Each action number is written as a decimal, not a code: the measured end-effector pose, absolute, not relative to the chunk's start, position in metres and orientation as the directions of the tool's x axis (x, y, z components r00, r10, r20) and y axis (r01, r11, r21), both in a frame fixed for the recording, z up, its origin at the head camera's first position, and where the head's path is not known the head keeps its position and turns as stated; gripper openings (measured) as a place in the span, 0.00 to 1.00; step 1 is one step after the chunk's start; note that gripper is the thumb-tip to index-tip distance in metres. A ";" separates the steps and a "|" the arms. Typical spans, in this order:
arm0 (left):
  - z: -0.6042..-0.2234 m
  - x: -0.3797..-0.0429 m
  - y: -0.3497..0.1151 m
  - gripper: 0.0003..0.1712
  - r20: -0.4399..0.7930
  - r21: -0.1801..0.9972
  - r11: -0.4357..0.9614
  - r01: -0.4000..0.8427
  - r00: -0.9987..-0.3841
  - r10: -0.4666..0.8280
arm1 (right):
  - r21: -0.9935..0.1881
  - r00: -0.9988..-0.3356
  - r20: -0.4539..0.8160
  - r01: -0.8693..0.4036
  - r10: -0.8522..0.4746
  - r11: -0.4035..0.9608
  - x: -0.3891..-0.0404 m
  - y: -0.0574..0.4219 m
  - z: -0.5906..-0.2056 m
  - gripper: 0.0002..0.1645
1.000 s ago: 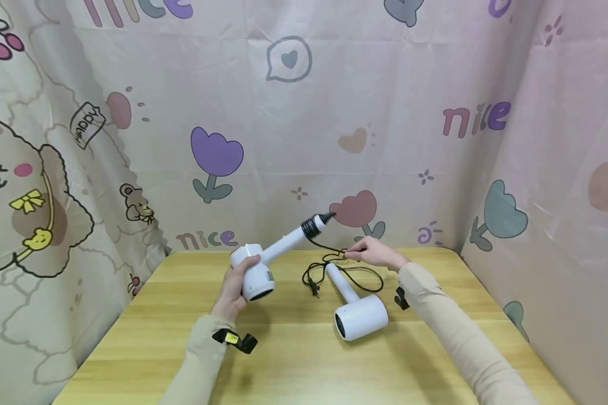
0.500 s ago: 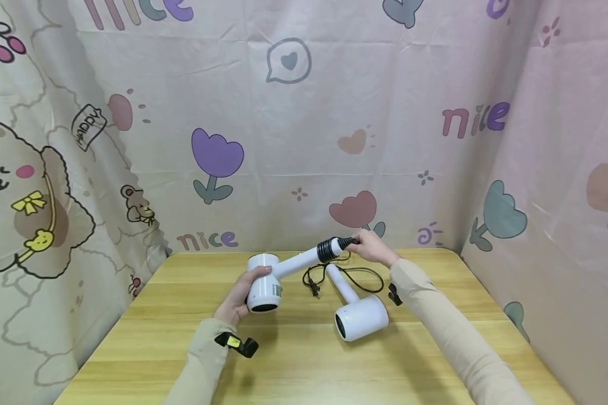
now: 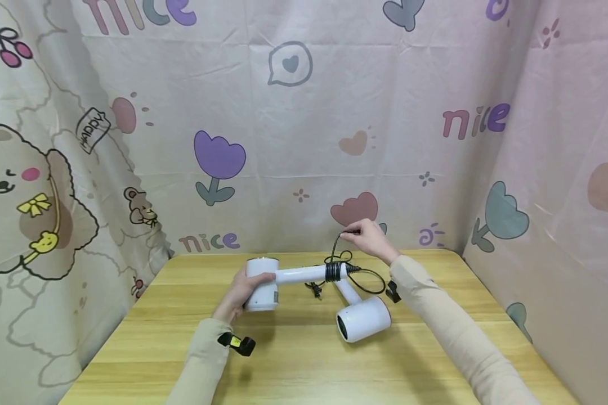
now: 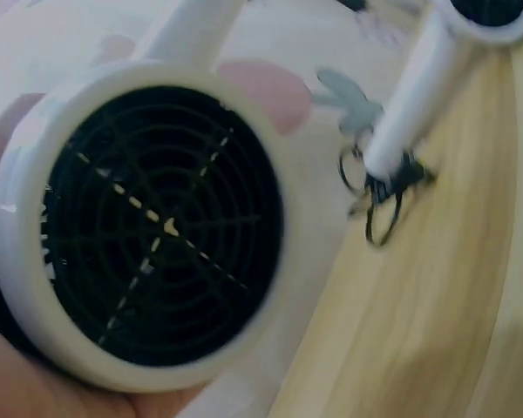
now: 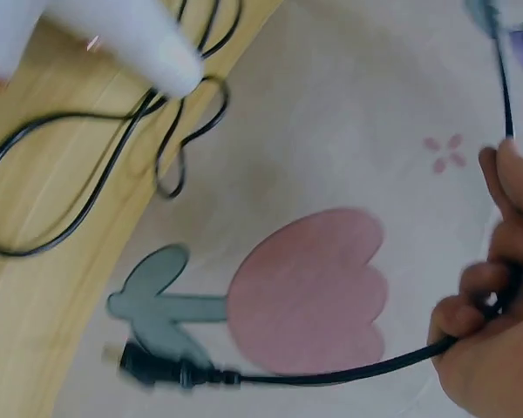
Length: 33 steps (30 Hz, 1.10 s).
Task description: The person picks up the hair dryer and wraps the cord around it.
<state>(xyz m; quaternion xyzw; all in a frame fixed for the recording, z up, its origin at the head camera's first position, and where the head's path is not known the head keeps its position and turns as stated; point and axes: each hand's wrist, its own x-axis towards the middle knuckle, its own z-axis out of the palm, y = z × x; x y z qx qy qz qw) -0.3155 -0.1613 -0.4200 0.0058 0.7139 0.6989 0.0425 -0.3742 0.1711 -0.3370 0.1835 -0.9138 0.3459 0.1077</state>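
Observation:
My left hand (image 3: 243, 292) grips a white hair dryer (image 3: 262, 292) by its barrel, above the table, with the handle pointing right and nearly level. In the left wrist view its round dark grille (image 4: 166, 226) faces the camera. Black power cord (image 3: 332, 272) is coiled round the handle's end. My right hand (image 3: 372, 239) is raised above that end and pinches the cord, which runs up from the coil to the fingers. In the right wrist view a two-pin plug (image 5: 157, 364) sticks out on the loose length of cord beyond this hand (image 5: 497, 279).
A second white hair dryer (image 3: 363, 319) lies on the wooden table (image 3: 294, 360), its handle pointing to the back. Its black cord (image 3: 372, 291) lies in loose loops there, with a plug (image 3: 315, 289) at the left. A patterned cloth (image 3: 304, 140) hangs behind the table.
The held hair dryer has moved slightly right, and its handle has swung down from a steep tilt to nearly level. My right hand dipped to the handle's tip, then rose with the cord.

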 end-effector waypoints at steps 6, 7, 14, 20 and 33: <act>-0.419 -0.320 -0.159 0.42 0.059 0.987 0.149 0.058 -0.998 -0.006 | -0.543 -0.867 0.428 -0.471 -0.254 0.695 -0.364 0.157 -0.330 0.10; -0.419 -0.321 -0.158 0.43 0.076 0.981 0.177 0.073 -0.997 -0.009 | -0.525 -0.860 0.441 -0.479 -0.257 0.703 -0.363 0.156 -0.330 0.09; -0.420 -0.326 -0.156 0.51 0.140 0.922 0.367 0.122 -0.990 -0.023 | -0.455 -0.834 0.482 -0.499 -0.268 0.737 -0.353 0.150 -0.336 0.06; -0.423 -0.325 -0.156 0.53 0.155 0.914 0.388 0.123 -0.987 -0.052 | -0.428 -0.810 0.506 -0.534 -0.296 0.729 -0.350 0.149 -0.340 0.06; -0.427 -0.313 -0.151 0.54 0.283 0.871 0.455 0.187 -0.947 -0.152 | -0.433 -0.836 0.492 -0.478 -0.244 0.764 -0.339 0.141 -0.348 0.08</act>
